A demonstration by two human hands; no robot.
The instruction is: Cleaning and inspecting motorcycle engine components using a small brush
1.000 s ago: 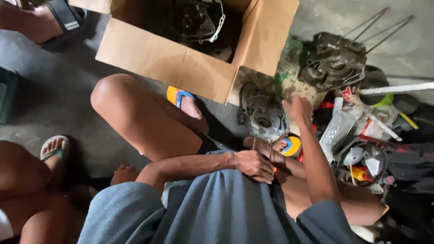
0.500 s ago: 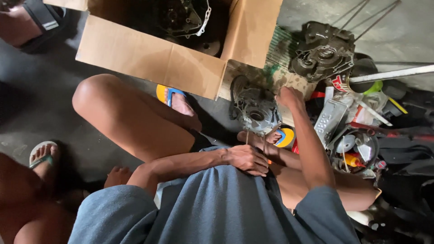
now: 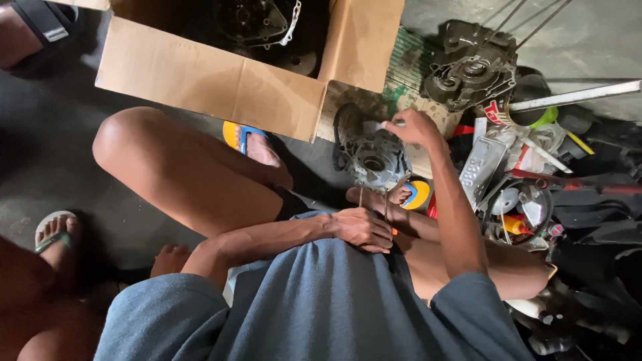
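I sit on the floor in a grey shirt, knees apart. Between my feet stands a grey metal engine casing (image 3: 373, 157) with thin studs pointing toward me. My left hand (image 3: 361, 228) is closed around the ends of those studs near my lap. At the casing's top edge, my right hand (image 3: 414, 127) pinches a small light-coloured piece whose kind I cannot make out. My feet wear yellow-and-blue sandals (image 3: 242, 136).
An open cardboard box (image 3: 221, 83) holding dark engine parts and a chain sits ahead on the left. A second engine casing (image 3: 471, 70) lies ahead on the right, beside a heap of parts, bottles and a white tube (image 3: 575, 97). Another person's sandalled foot (image 3: 57, 234) rests at the left.
My right hand has moved from above the casing down to its top edge. My left hand stays on the studs. The view has shifted slightly.
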